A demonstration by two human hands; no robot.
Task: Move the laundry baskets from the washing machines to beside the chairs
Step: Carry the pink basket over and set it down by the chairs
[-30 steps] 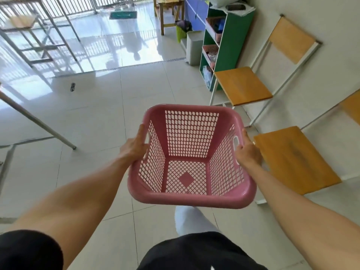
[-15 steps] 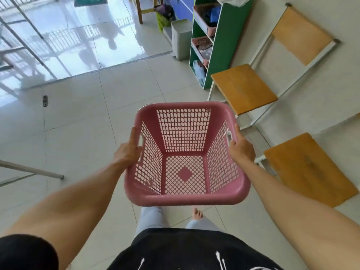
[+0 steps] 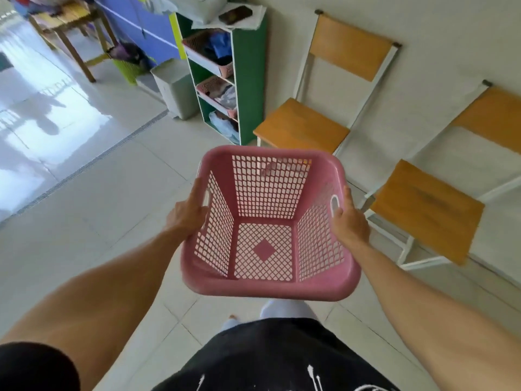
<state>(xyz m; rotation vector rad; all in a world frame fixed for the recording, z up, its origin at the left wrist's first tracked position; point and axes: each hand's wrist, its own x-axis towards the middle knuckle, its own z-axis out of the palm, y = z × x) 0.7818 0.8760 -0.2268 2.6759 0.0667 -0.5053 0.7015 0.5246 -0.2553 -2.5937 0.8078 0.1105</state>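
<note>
I carry an empty pink laundry basket [image 3: 267, 289] with latticed walls in front of my waist, above the tiled floor. My left hand [image 3: 187, 214] grips its left rim at the handle slot. On the opposite rim, my right hand [image 3: 349, 221] holds beside the other handle slot. Two wooden chairs with white frames stand against the wall to the right: the far chair [image 3: 301, 125] just beyond the basket and the near chair [image 3: 423, 210] right of my right hand. No washing machines are in view.
A green shelf unit [image 3: 249, 80] with small baskets of clothes stands left of the far chair. Beside it are a grey bin [image 3: 176, 90], a lime-green basket [image 3: 128, 69] and a wooden table [image 3: 67, 21]. Open tiled floor [image 3: 98, 198] spreads to the left.
I have walked forward and turned right with the basket held in both hands. The chairs and the green shelf are now closer and more central; the metal frame at left has left the view.
</note>
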